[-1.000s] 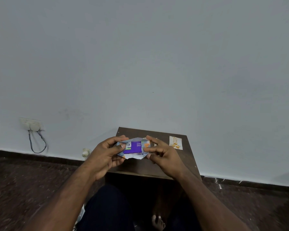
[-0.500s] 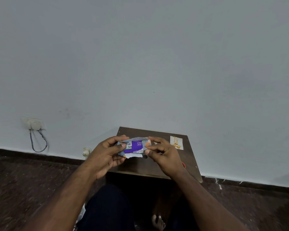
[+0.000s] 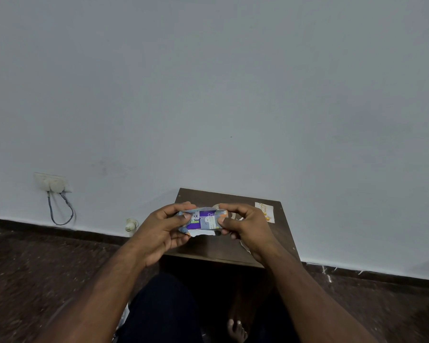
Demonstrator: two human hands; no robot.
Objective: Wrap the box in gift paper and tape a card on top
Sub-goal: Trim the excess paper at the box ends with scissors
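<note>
A small purple box (image 3: 203, 220) partly covered in light patterned gift paper (image 3: 202, 232) is held just above the dark wooden table (image 3: 221, 251). My left hand (image 3: 164, 230) grips its left end, thumb on the front face. My right hand (image 3: 243, 225) pinches the right end, fingers curled over the top and thumb pressing the paper flap. A white card with gold print (image 3: 265, 212) lies flat at the table's far right corner. A clear roll of tape (image 3: 230, 214) shows partly behind the right hand.
The small table stands against a pale wall. A wall socket with a looped cable (image 3: 53, 194) sits low at the left. Dark floor lies on both sides; my knees and a bare foot (image 3: 237, 330) are below the table's near edge.
My right hand has closed further over the box's right end, folding the paper against it. The box has dropped slightly towards the table. The left hand keeps its grip.
</note>
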